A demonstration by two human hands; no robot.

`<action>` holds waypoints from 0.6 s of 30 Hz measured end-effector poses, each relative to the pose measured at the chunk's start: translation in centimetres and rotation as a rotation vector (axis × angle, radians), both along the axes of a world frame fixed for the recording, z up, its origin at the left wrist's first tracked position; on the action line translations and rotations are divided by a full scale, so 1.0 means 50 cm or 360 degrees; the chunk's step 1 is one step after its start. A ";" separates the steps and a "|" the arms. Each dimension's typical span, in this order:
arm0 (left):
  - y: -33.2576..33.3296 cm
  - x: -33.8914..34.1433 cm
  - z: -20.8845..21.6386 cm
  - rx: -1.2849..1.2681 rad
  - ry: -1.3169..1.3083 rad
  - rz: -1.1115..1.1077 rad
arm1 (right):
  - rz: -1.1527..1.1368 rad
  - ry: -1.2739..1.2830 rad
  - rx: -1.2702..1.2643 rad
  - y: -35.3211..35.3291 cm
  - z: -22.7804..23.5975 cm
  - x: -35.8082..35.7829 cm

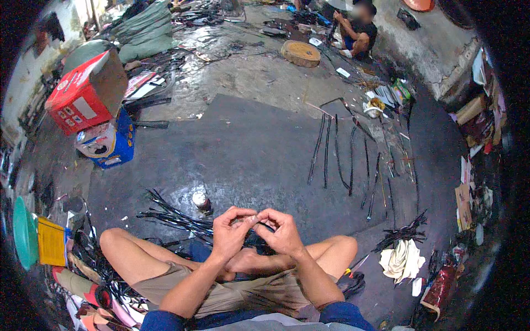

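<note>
Black strip (pixel 255 225): thin, dark, flexible piece, pinched between the fingertips of the left hand (pixel 231 231) and right hand (pixel 282 231), which meet at lower centre of the frame above the crossed legs. Mostly hidden by the fingers; exact shape cannot be told.

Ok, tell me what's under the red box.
The red box rests tilted on a blue box with a white roll in it. Whatever lies beneath that is hidden.

Upper left: red box (pixel 85 94) (white panels), blue carton (pixel 118 144) beneath. Lower left: green lid (pixel 24 233), yellow packet (pixel 51 241). Centre: black strips (pixel 176 218).
</note>
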State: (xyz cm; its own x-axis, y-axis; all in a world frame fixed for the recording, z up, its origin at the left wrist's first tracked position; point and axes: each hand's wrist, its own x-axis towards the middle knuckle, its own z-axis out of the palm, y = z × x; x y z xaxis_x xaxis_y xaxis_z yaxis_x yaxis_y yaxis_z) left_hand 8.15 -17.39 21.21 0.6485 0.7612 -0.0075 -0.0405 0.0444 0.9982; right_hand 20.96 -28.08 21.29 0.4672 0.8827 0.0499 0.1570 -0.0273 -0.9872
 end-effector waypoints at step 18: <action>-0.013 -0.078 0.027 -0.1093 -0.0701 0.0240 | -0.0252 -0.1140 0.0534 0.044 0.102 -0.103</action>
